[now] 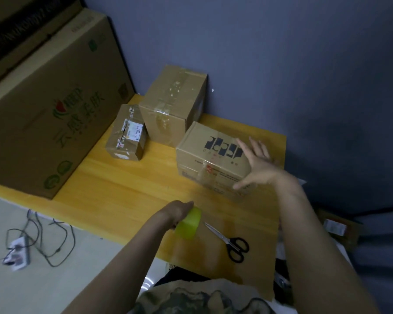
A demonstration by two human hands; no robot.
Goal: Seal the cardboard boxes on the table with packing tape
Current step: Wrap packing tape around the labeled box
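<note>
Three cardboard boxes stand on the yellow wooden table (127, 191). The nearest box (211, 155), printed with dark shapes on top, has my right hand (258, 164) spread flat against its right side, fingers straight, thumb on its front corner. A taller box (173, 105) with clear tape over its top stands behind it. A small box (127, 134) with a torn label sits to the left. My left hand (177, 210) grips a yellow-green roll of packing tape (189, 223) just above the table's near part.
Black-handled scissors (230, 242) lie on the table right of the tape roll. A very large printed carton (43, 105) fills the left side. A power strip (18, 252) with cables lies on the floor at left. A blue-grey wall stands behind the table.
</note>
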